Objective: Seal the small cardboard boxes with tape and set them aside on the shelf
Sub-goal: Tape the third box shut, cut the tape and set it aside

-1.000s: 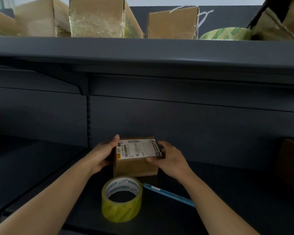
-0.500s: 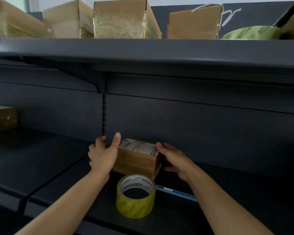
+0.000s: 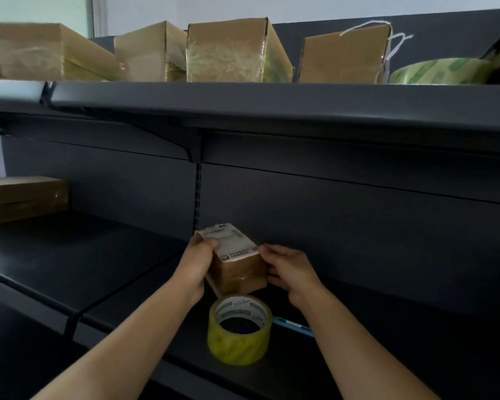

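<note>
A small cardboard box (image 3: 238, 271) with a white shipping label on top is held tilted just above the dark lower shelf (image 3: 127, 272). My left hand (image 3: 198, 262) grips its left side with the thumb on the label. My right hand (image 3: 289, 268) holds its right side with the fingers curled around the edge. A roll of yellowish clear tape (image 3: 240, 330) stands on the shelf right in front of the box. A blue tool (image 3: 293, 324) lies partly hidden behind the roll and my right wrist.
The upper shelf (image 3: 272, 102) carries several taped cardboard boxes (image 3: 228, 50) and a second tape roll (image 3: 439, 72) at the right. A flat box (image 3: 23, 197) lies on the lower shelf at the far left. A seam divides the lower shelf panels.
The box has been turned between both hands, so its narrow end now faces me and the label runs away from me. The view has tilted up and shifted left.
</note>
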`<state>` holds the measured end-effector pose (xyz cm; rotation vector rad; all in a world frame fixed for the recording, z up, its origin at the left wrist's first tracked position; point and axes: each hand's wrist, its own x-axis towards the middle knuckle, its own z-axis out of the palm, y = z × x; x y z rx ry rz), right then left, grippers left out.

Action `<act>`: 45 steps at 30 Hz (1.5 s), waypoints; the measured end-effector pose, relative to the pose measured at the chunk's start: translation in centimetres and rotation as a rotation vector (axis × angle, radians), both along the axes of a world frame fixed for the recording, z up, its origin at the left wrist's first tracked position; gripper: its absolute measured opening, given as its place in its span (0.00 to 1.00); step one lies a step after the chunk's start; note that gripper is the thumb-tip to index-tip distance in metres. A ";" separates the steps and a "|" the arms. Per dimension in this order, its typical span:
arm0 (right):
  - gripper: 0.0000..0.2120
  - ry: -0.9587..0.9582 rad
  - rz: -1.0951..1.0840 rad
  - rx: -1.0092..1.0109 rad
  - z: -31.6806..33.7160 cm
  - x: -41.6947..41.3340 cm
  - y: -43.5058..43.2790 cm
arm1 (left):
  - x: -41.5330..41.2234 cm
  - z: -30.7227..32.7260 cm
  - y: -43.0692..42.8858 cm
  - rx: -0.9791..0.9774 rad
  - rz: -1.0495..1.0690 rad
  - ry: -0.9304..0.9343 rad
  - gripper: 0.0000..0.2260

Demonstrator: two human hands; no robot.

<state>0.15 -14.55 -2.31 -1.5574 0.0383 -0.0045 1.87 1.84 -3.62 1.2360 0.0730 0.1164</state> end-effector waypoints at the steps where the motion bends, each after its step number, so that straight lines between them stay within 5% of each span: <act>1: 0.12 -0.019 -0.003 0.016 0.4 -0.1 0.2 | 0.0 0.9 0.2 -0.008 -0.001 -0.020 0.15; 6: 0.05 -0.147 -0.023 0.145 2.0 -1.4 2.4 | -1.0 3.9 1.8 0.074 0.045 -0.104 0.14; 11: 0.17 -0.251 -0.045 0.113 2.0 -2.6 5.7 | -3.3 4.3 4.5 -0.017 0.060 -0.059 0.17; 19: 0.18 -0.300 0.010 0.162 1.3 -4.2 11.6 | -6.5 3.8 10.3 0.024 0.092 -0.162 0.10; 30: 0.15 -0.371 -0.069 0.057 -0.5 -4.6 24.7 | -6.9 1.7 23.2 0.102 0.098 -0.192 0.16; 37: 0.16 -0.343 -0.112 0.028 -1.0 -3.2 33.0 | -5.5 0.8 31.3 0.166 0.134 -0.161 0.29; 45: 0.16 -0.339 -0.159 -0.022 -0.7 0.4 38.7 | -2.1 1.1 35.9 0.144 0.225 -0.153 0.14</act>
